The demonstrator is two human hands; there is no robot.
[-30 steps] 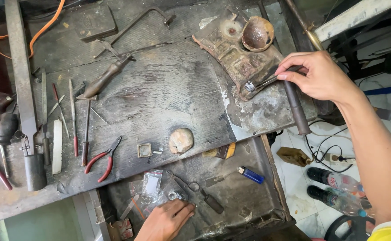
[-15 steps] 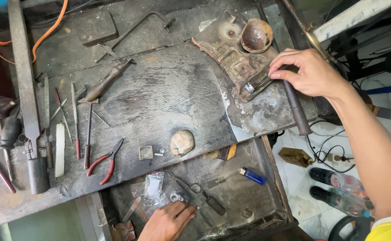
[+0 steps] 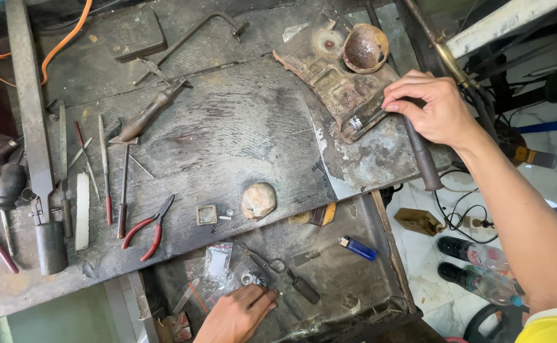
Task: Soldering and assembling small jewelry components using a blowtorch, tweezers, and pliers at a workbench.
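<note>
We are pinching thin, springy tweezers (image 3: 372,116) near mid-length in our right hand (image 3: 434,108), gripping a tiny, light ring (image 3: 354,122), while our left hand (image 3: 237,314) fingers are resting loosely on small parts (image 3: 250,278).

The small silvery ring (image 3: 355,122) beyond the right hand's fingers (image 3: 400,101) is too small to be made out. The thin tweezers (image 3: 375,115) are partly hidden by those fingers. Whatever lies under the left hand's fingers (image 3: 260,300) is covered; its wrist is cut off below.

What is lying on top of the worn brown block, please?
On the worn brown block: a small silver ring and a bowl-shaped shell. Its right edge is hidden under the right hand.
</note>
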